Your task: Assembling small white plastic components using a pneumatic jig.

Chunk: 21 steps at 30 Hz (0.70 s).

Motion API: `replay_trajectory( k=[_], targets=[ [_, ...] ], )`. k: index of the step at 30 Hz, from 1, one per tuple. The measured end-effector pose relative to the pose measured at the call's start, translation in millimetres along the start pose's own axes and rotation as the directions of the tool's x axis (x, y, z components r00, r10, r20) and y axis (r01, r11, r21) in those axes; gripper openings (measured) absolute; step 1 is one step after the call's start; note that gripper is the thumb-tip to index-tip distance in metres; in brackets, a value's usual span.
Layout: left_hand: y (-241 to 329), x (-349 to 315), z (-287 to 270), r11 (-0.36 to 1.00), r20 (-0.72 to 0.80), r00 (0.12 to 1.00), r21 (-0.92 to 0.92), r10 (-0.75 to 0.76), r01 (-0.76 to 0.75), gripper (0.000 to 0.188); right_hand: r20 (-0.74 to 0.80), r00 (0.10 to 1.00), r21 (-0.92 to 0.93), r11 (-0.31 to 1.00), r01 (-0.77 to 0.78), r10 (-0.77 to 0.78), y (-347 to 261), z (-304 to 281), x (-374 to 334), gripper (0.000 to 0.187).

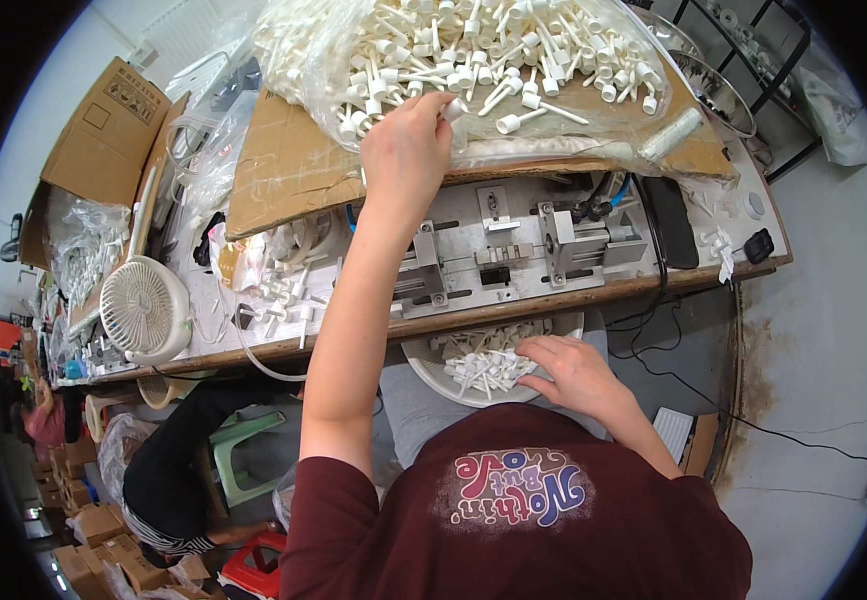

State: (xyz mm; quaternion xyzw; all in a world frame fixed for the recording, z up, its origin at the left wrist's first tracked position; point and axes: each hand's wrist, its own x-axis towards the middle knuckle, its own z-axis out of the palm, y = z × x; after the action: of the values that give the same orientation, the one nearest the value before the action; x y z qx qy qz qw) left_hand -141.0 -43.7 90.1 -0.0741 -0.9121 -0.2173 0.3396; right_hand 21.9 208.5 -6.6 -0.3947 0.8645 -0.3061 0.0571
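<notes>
My left hand is stretched far forward to the near edge of a pile of white plastic caps with thin stems. Its fingers are closed on one white cap. In my lap sits a round white basin filled with similar small white stemmed pieces. My right hand lies at the basin's right side, its fingers stretched out and thumb apart, touching or just above the pieces. Between the hands, on the workbench, stands a metal fixture with clamping blocks at both sides.
Flattened cardboard and clear plastic sheeting lie under the pile. A white fan stands on the bench at left, near scattered white pieces. A black phone-like slab and cables lie right of the fixture. Another person bends down at lower left.
</notes>
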Motion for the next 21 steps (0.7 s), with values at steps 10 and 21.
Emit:
replay_trajectory(
  k=[10,21],
  targets=[
    [49.2,-66.1,-41.2,0.888,-0.061,0.994,-0.447,0.093,-0.111,0.034,-0.439,0.898,0.105,0.994,0.017,0.031,-4.0,-59.7,58.9,0.022],
    [59.4,-161.3,-26.6,0.919,0.142,0.987,-0.394,0.077,-0.015,0.035,-0.515,0.845,-0.465,0.875,-0.136,-0.142,33.9,-123.2,173.8,0.043]
  ],
)
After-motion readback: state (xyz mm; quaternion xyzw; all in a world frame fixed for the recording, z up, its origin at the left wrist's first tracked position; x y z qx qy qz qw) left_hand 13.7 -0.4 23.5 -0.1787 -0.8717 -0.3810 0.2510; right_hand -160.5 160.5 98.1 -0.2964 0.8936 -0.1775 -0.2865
